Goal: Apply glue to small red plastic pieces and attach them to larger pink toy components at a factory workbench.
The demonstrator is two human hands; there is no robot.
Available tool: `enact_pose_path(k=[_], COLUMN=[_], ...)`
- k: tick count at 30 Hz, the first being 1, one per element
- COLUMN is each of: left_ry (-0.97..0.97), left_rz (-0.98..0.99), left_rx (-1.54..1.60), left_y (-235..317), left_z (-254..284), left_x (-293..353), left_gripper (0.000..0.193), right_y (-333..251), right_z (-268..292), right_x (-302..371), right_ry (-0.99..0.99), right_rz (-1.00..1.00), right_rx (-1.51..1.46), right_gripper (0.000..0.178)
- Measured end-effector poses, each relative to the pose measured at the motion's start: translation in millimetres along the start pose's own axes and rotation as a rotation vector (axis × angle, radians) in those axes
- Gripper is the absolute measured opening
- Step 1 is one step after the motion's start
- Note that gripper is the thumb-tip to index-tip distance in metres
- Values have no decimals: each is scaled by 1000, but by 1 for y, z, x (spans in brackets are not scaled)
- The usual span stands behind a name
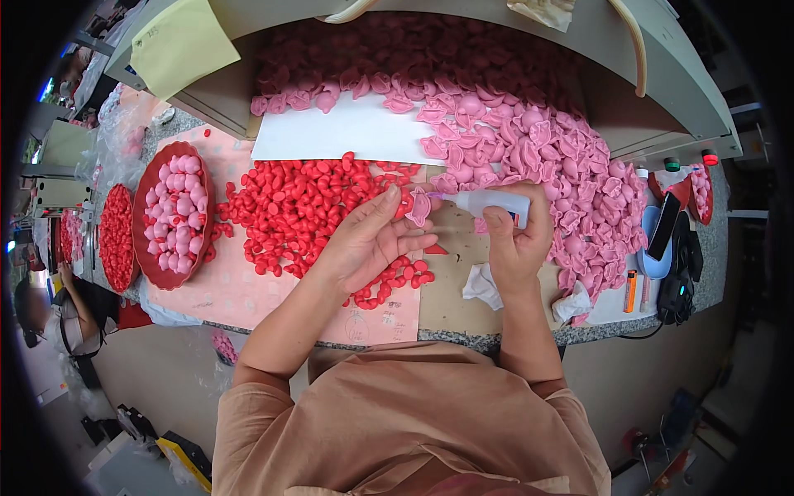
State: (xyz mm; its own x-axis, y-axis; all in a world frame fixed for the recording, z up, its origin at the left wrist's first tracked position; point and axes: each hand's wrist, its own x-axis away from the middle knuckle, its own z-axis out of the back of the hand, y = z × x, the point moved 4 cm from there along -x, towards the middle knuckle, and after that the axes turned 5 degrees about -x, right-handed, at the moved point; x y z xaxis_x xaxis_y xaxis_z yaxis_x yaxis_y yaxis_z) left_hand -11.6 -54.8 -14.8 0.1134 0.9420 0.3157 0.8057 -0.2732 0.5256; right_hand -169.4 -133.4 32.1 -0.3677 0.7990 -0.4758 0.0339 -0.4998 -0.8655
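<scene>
My left hand is closed at the fingertips on a small pink plastic piece, with a red bit showing beside the thumb. My right hand grips a translucent squeeze bottle, tilted almost level. Its thin purple nozzle points left and meets or nearly meets the pink piece's upper edge. Left of and beneath my left hand spreads a heap of glossy red plastic pieces. Many pink shell-like pieces pile up beyond and to the right of my right hand.
A red bowl at the left holds pink-and-red pieces, beside another dish of red pieces. Crumpled white tissues lie near the front edge. An orange marker and a phone are at the right. A grey hood arches over the back.
</scene>
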Motion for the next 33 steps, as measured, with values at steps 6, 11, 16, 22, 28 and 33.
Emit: enact_pose_path(k=[6, 11, 16, 22, 28, 33], left_ry=[-11, -14, 10, 22, 19, 20], left_rz=[-4, 1, 9, 10, 21, 19], left_rx=[-20, -1, -5, -18, -32, -30], left_y=[0, -1, -1, -1, -1, -1], left_z=[-1, 0, 1, 1, 0, 1], left_x=[0, 0, -1, 0, -1, -1], left_gripper=[37, 35, 34, 35, 36, 36], right_y=[3, 3, 3, 5, 4, 4], right_z=[-1, -3, -1, -2, 0, -1], right_x=[1, 0, -1, 3, 0, 0], right_ry=[-7, -9, 84, -42, -25, -31], right_rz=[11, 14, -10, -40, 24, 23], right_rx=[23, 31, 27, 15, 88, 89], right_gripper=[19, 20, 25, 21, 21, 21])
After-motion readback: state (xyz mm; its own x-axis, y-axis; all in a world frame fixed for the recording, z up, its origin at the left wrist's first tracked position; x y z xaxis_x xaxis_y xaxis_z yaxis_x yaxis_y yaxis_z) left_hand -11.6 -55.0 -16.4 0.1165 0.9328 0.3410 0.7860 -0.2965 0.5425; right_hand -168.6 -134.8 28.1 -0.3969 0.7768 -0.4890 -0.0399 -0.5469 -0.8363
